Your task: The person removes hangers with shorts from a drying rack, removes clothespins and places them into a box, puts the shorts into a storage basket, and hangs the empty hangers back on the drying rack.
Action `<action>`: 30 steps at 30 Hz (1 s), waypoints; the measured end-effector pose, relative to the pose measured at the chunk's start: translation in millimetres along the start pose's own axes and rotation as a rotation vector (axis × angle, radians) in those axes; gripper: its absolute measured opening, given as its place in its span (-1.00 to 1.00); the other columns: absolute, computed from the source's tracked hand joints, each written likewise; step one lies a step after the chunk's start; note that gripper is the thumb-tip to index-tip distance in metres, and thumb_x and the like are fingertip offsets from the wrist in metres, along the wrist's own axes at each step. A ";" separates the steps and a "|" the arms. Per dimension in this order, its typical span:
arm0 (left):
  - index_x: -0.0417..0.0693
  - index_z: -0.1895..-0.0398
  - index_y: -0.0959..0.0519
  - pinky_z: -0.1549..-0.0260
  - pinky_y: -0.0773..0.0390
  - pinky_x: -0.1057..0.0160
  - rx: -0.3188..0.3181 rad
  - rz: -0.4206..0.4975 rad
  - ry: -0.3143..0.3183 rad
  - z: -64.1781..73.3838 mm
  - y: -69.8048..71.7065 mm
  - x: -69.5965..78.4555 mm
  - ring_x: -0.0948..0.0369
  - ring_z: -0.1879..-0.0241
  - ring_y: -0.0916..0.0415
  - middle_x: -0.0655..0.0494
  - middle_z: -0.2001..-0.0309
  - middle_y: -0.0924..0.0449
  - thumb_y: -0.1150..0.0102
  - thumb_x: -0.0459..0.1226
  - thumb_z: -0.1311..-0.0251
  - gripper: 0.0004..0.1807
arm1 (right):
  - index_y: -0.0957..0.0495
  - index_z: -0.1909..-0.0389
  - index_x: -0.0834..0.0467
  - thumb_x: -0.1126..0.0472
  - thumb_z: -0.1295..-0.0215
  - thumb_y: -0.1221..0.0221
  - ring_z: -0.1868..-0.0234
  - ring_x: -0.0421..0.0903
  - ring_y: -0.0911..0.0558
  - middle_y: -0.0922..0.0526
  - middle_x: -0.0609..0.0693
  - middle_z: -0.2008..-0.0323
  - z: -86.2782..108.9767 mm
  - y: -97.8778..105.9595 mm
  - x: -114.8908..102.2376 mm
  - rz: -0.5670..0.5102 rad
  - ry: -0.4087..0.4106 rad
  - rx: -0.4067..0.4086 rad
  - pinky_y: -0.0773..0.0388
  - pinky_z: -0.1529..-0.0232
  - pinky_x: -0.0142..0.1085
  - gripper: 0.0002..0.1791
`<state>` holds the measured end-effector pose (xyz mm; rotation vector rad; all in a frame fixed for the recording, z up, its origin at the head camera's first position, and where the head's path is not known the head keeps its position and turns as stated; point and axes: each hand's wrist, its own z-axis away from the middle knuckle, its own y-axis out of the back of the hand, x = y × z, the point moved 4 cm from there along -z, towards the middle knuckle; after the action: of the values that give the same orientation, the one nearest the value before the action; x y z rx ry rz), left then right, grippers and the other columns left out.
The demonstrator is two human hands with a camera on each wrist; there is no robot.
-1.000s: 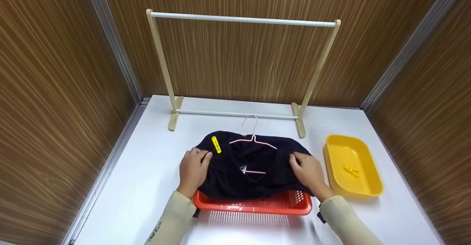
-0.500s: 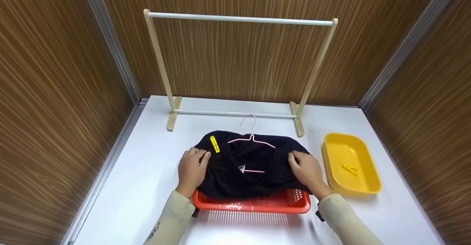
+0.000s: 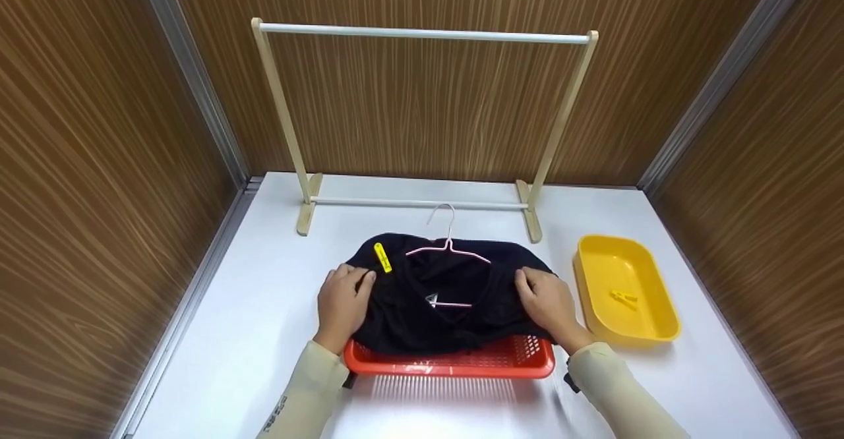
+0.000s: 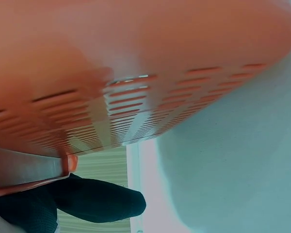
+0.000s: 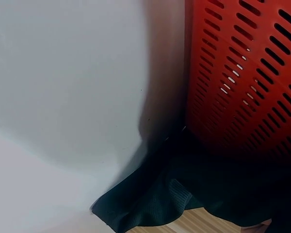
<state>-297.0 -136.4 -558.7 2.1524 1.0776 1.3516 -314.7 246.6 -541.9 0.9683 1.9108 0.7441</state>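
Observation:
A black shirt (image 3: 422, 330) lies bunched over a red slotted basket (image 3: 455, 366) in the head view. Inside its neckline is a pink wire hanger (image 3: 450, 246), the hook pointing toward the rack. My left hand (image 3: 344, 302) grips the shirt's left shoulder, thumb on top of the cloth. At the opposite shoulder my right hand (image 3: 548, 299) pinches the fabric. A yellow clothespin (image 3: 382, 258) sits on the cloth close to my left fingers. In the left wrist view the basket's side (image 4: 136, 107) fills most of the frame; cloth (image 5: 155, 194) drapes beside the basket in the right wrist view.
A wooden garment rack (image 3: 283, 109) with a white top bar (image 3: 422, 33) stands at the back of the white table (image 3: 217, 307). To the right is a yellow tray (image 3: 583, 287) holding a yellow clothespin (image 3: 624, 299). Wood-grain walls (image 3: 99, 162) enclose the table.
The whole head view shifts slightly, with rack and tray appearing a little further left. Both hands keep their hold on the shirt, and the hanger stays in the neckline.

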 end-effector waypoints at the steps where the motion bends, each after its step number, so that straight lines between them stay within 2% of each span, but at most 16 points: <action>1: -0.09 0.14 -0.78 0.18 -0.51 0.02 -0.001 0.003 0.001 0.2 0.0 0.3 0.01 0.27 -0.51 0.02 0.27 -0.61 -0.20 -0.06 -0.45 -0.69 | -0.33 0.65 -0.03 0.16 -0.51 -0.08 0.53 0.06 -0.51 -0.40 -0.04 0.64 -0.3 0.4 -0.2 0.000 0.002 0.000 -0.46 0.38 0.01 -0.57; 7: -0.10 0.16 -0.78 0.18 -0.51 0.00 0.016 0.007 0.004 0.7 3.0 0.9 0.00 0.28 -0.51 0.00 0.28 -0.61 -0.22 -0.10 -0.44 -0.72 | -0.36 0.65 -0.03 0.14 -0.52 -0.07 0.51 0.06 -0.55 -0.42 -0.06 0.64 -2.0 0.0 -2.4 0.006 0.005 -0.017 -0.47 0.38 -0.01 -0.57; 13: -0.11 0.14 -0.78 0.17 -0.51 0.00 0.001 0.009 -0.002 0.4 1.7 1.7 -0.02 0.27 -0.52 -0.01 0.26 -0.62 -0.20 -0.08 -0.46 -0.69 | -0.36 0.65 -0.03 0.14 -0.51 -0.07 0.51 0.05 -0.53 -0.43 -0.05 0.63 0.6 1.1 -1.3 0.011 -0.015 -0.019 -0.46 0.38 -0.01 -0.58; 23: -0.12 0.14 -0.78 0.16 -0.50 0.00 -0.009 0.008 0.022 0.5 1.3 -1.5 -0.02 0.26 -0.51 -0.02 0.26 -0.61 -0.19 -0.07 -0.46 -0.68 | -0.35 0.65 -0.03 0.15 -0.51 -0.08 0.52 0.07 -0.54 -0.42 -0.05 0.64 0.0 -0.6 -2.1 0.020 0.016 -0.010 -0.46 0.39 0.00 -0.58; 30: -0.13 0.14 -0.77 0.14 -0.51 0.00 -0.015 0.014 0.023 0.3 0.5 0.8 -0.02 0.25 -0.52 -0.02 0.25 -0.62 -0.19 -0.07 -0.45 -0.68 | -0.36 0.64 -0.01 0.16 -0.50 -0.08 0.52 0.08 -0.54 -0.43 -0.03 0.64 0.9 0.9 -0.2 0.012 0.007 -0.007 -0.45 0.38 0.01 -0.59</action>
<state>-296.4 -136.1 -558.0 2.1432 1.0596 1.3897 -313.5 247.0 -541.5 0.9740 1.9089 0.7620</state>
